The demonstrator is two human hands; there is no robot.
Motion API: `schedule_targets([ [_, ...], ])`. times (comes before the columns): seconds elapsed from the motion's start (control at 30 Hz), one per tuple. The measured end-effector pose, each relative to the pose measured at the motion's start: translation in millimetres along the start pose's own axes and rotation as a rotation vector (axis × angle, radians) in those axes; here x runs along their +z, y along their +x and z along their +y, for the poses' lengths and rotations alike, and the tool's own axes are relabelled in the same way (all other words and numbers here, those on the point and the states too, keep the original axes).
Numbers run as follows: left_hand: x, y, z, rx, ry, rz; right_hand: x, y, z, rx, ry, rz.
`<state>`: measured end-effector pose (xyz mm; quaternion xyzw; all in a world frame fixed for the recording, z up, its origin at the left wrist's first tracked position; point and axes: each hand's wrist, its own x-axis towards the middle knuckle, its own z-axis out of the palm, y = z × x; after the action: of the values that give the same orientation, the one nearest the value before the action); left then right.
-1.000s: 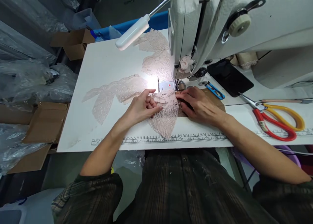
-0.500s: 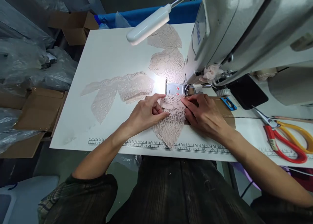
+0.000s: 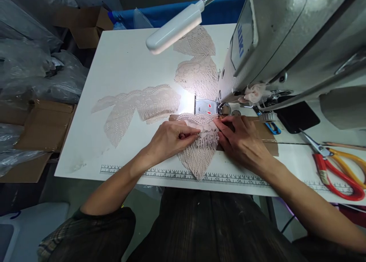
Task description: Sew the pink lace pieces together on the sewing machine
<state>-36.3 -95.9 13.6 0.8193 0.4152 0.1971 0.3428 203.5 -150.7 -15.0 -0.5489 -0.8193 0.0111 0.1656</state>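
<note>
A pale pink lace piece (image 3: pixel 200 151) lies on the white table (image 3: pixel 128 67) just in front of the sewing machine's needle plate (image 3: pixel 204 106). My left hand (image 3: pixel 171 138) pinches its upper edge, fingers closed on the lace. My right hand (image 3: pixel 243 140) presses and grips the same edge from the right, right by the presser foot (image 3: pixel 223 109). The white sewing machine (image 3: pixel 286 40) rises above my right hand.
More lace pieces lie to the left (image 3: pixel 143 103) and behind the needle (image 3: pixel 198 73). A lamp (image 3: pixel 174 25) hangs over the table. Red and yellow scissors (image 3: pixel 340 166), blue snips (image 3: pixel 271 126) and a black phone (image 3: pixel 300 119) sit right. Cardboard boxes (image 3: pixel 42 128) and plastic bags stand left.
My view has shifted right and closer to the machine. My left index finger has curled down onto the lace, and both hands have drawn together on its upper edge.
</note>
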Motion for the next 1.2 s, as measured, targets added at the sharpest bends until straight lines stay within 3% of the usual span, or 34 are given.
schedule_targets([
  [0.27, -2, 1, 0, 0.018, -0.023, 0.016, -2, 1, -4, -0.001, -0.113, -0.024],
  [0.57, -1, 2, -3, 0.010, -0.016, 0.036, 1, 2, -2, 0.001, -0.086, -0.023],
  [0.7, -1, 3, -4, -0.011, -0.017, 0.029, 4, 2, 2, -0.010, -0.004, -0.002],
  [0.97, -1, 4, -4, -0.062, -0.077, 0.010, -5, 2, 20, 0.034, 0.385, 0.130],
  [1.2, 0, 4, -8, -0.128, -0.144, -0.026, -16, 0, 28, -0.022, 0.416, 0.105],
])
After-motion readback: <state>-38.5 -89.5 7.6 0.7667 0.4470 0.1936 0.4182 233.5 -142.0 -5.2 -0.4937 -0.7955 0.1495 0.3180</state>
